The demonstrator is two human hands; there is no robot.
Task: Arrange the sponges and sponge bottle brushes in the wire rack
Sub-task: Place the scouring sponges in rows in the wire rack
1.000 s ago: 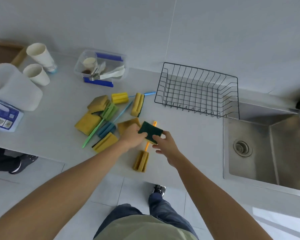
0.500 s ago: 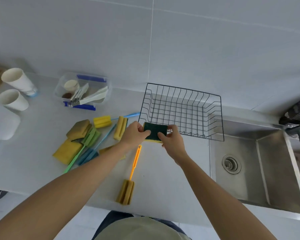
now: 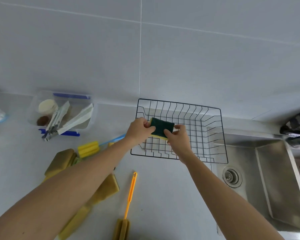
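Note:
A sponge with a dark green top and yellow underside [image 3: 161, 126] hangs over the left part of the black wire rack [image 3: 213, 134]. My left hand [image 3: 139, 129] grips its left edge and my right hand [image 3: 177, 135] pinches its right front corner. An orange-handled sponge bottle brush [image 3: 129, 196] lies on the counter in front of the rack. More yellow sponges [image 3: 106, 188] and a yellow ridged sponge [image 3: 88, 149] lie to the left, partly hidden under my left forearm. A blue brush handle [image 3: 112, 140] pokes out behind my left wrist.
A clear plastic box [image 3: 61, 113] with utensils and a small jar stands at the back left. A steel sink [image 3: 267, 179] with a drain lies right of the rack. A tiled wall rises behind the counter.
Both hands lifted the green sponge off the counter and carried it away from me, from the front edge of the rack to above its inside. The camera view tilted upward.

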